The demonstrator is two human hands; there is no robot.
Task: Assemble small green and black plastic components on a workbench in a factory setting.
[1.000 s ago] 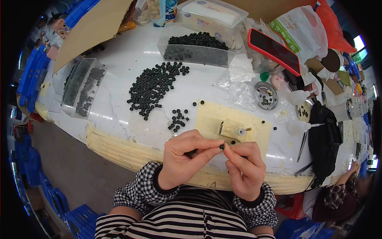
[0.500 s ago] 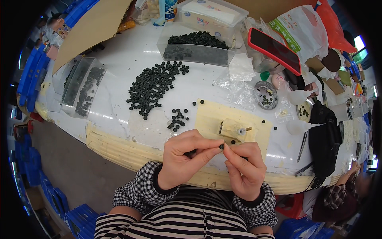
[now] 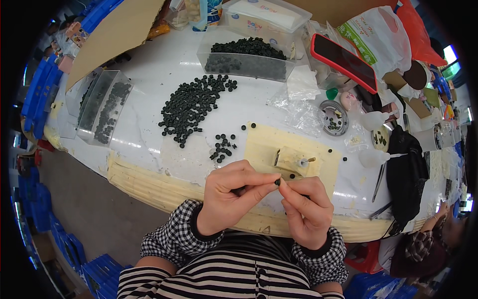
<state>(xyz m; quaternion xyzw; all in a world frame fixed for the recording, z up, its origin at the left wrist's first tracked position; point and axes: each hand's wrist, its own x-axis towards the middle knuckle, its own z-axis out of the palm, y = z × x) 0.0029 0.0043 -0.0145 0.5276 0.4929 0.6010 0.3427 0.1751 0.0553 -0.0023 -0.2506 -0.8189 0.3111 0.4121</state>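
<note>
A small round black part (image 3: 277, 182) is pinched between the thumb and forefinger of my left hand (image 3: 231, 197). My right hand (image 3: 309, 212) is closed too, its forefinger tip touching the same part from the right. Just beyond the fingers, a small yellowish block fixture (image 3: 294, 160) with a short pin stands on a yellow sheet (image 3: 259, 142). One loose black part (image 3: 292, 176) lies beside the fixture. Farther left is a big pile of similar black parts (image 3: 186, 109), with a smaller cluster (image 3: 222, 148) nearer my left hand.
A clear bin of black parts (image 3: 246, 67) stands at the back; more clear bins (image 3: 105, 107) sit at the left. Toward the right are a red-cased phone (image 3: 343, 62), a round metal dish (image 3: 333, 118), a white squeeze bottle (image 3: 373, 158) and a black pouch (image 3: 406, 169). Another person (image 3: 423, 249) sits at far right.
The black part has turned slightly between my fingertips. Both hands stay in nearly the same place.
</note>
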